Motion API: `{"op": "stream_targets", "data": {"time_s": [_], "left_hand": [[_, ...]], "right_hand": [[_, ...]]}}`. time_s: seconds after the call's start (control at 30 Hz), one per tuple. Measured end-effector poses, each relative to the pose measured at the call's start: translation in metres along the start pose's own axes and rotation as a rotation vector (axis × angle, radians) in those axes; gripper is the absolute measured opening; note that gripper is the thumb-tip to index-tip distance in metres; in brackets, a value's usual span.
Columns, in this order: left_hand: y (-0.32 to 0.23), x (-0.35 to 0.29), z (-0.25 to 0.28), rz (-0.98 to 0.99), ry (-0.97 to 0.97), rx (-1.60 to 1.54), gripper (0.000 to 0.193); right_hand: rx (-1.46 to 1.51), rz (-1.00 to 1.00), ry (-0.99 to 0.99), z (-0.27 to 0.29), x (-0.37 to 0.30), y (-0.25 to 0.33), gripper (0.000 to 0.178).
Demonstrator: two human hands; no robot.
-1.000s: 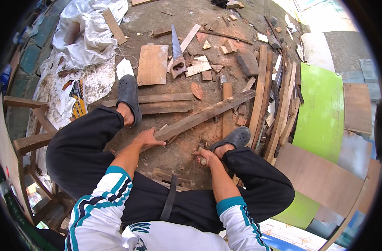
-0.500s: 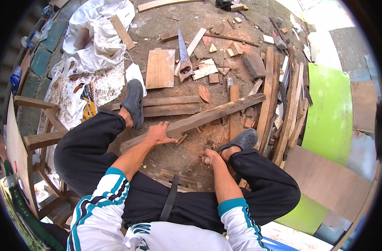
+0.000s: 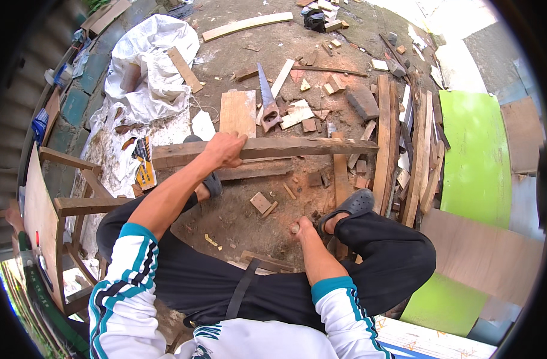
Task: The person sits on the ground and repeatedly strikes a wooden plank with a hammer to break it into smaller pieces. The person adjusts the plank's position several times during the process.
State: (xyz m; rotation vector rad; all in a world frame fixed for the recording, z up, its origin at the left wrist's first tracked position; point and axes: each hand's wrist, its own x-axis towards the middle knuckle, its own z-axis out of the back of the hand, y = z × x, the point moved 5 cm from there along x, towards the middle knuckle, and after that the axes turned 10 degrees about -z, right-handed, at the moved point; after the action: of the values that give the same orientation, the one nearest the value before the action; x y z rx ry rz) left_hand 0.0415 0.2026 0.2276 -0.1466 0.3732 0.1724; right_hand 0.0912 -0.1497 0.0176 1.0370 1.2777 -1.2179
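Note:
My left hand is closed over a long weathered wooden beam, near its left part. The beam lies nearly crosswise in front of me, its right end by the upright planks. Down by my right shoe, my right hand is a fist around a handle with a pale round end; the rest of that tool is hidden. Below the beam sit a small wood block and a thin offcut. Beyond the beam are a handsaw with a wooden grip and a flat board.
Long planks lie to the right, beside a lime-green sheet. A brick-like block and several offcuts lie ahead. At left are a wooden frame and a white sack. Another person's hand shows at the far left.
My left hand has raised the beam's left end and swung it away from me, uncovering the small block. My right hand stays almost in place around the handle.

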Motion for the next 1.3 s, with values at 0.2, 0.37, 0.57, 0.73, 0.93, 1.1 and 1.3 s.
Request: {"op": "stream_targets", "data": {"time_s": [0.2, 0.37, 0.57, 0.73, 0.93, 1.1, 1.3], "left_hand": [[0.068, -0.050, 0.008, -0.118, 0.080, 0.073, 0.063], [0.101, -0.094, -0.029, -0.156, 0.145, -0.009, 0.069], [0.122, -0.066, -0.107, -0.060, 0.159, 0.056, 0.071], [0.137, -0.043, -0.180, -0.004, 0.074, 0.006, 0.063], [0.129, 0.006, -0.202, 0.032, 0.058, -0.025, 0.046], [0.135, 0.018, -0.226, 0.181, 0.081, -0.004, 0.035], [0.088, 0.039, -0.185, 0.060, 0.070, -0.234, 0.063]], "right_hand": [[0.175, 0.195, 0.060, -0.006, 0.007, 0.015, 0.006], [-0.289, 0.267, -0.061, 0.027, -0.012, 0.026, 0.011], [-0.301, 0.229, -0.071, 0.049, -0.005, 0.009, 0.010], [-0.357, 0.140, -0.031, 0.048, 0.006, -0.010, 0.011], [-0.636, 0.179, -0.042, 0.058, 0.007, -0.006, 0.011], [-0.800, 0.239, -0.075, 0.048, 0.000, -0.011, 0.016], [-1.222, 0.599, -0.208, 0.026, -0.053, -0.010, 0.031]]}}
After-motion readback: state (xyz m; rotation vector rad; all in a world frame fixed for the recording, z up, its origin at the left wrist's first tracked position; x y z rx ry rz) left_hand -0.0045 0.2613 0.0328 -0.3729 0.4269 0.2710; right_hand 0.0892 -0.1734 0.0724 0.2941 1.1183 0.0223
